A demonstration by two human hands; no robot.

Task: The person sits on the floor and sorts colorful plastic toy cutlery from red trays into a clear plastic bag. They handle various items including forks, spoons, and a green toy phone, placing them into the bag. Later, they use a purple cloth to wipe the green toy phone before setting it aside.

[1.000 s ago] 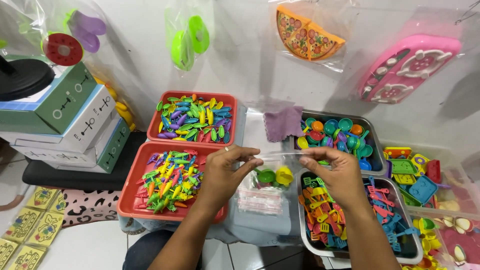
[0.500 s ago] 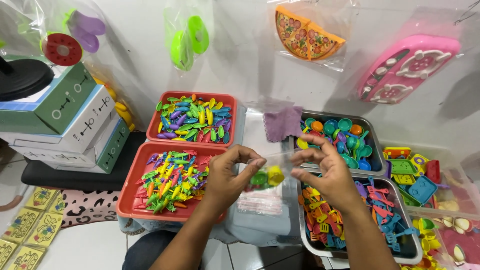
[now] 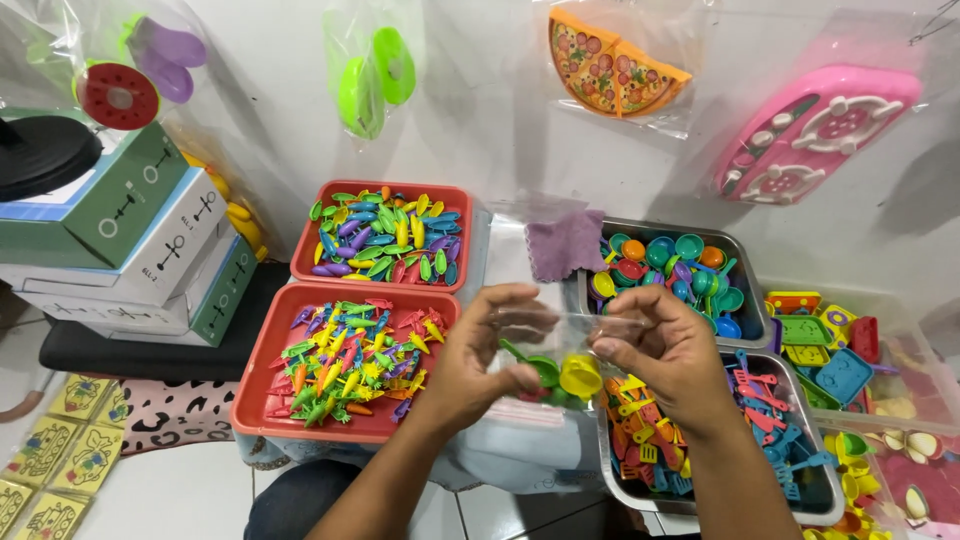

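A small clear plastic bag is held between both hands; green and yellow toy pieces sit inside it. My left hand pinches the bag's left side, its thumb over the green piece. The bag's upper right edge is gripped by the fingers of my right hand. Both hands hover in front of me, between a red tray of small toy pieces on the left and a metal tray of toy utensils on the right.
A second red tray of coloured pieces sits behind the first. A metal tray of toy pans and clear bins of toys lie right. Stacked boxes stand left. Bagged toys hang on the wall.
The hands came closer together and lowered slightly; the bag that was stretched flat between them now hangs bunched with the green and yellow pieces inside.
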